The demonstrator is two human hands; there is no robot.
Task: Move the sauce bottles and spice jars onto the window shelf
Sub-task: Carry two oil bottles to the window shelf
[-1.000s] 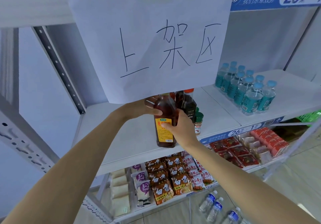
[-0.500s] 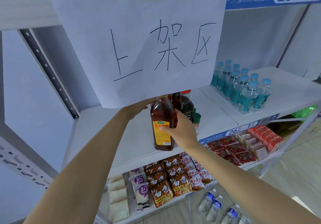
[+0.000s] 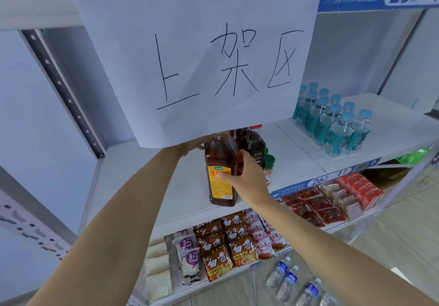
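Amber sauce bottle (image 3: 221, 170) upright on white shelf (image 3: 142, 187), cap hidden by paper sign (image 3: 202, 56). Right hand (image 3: 247, 175) fingers curl round it; left hand (image 3: 190, 145) at 10 o'clock, fingers hidden, state unclear.

Bright, even, cool light fills the scene, giving the white shelf (image 3: 142, 175) and back panel a bluish cast with only soft, faint shadows. The wide lens bows the shelf upright (image 3: 64, 91) and the edges, and the paper sign (image 3: 202, 56), creased with faint shading, looks slightly soft
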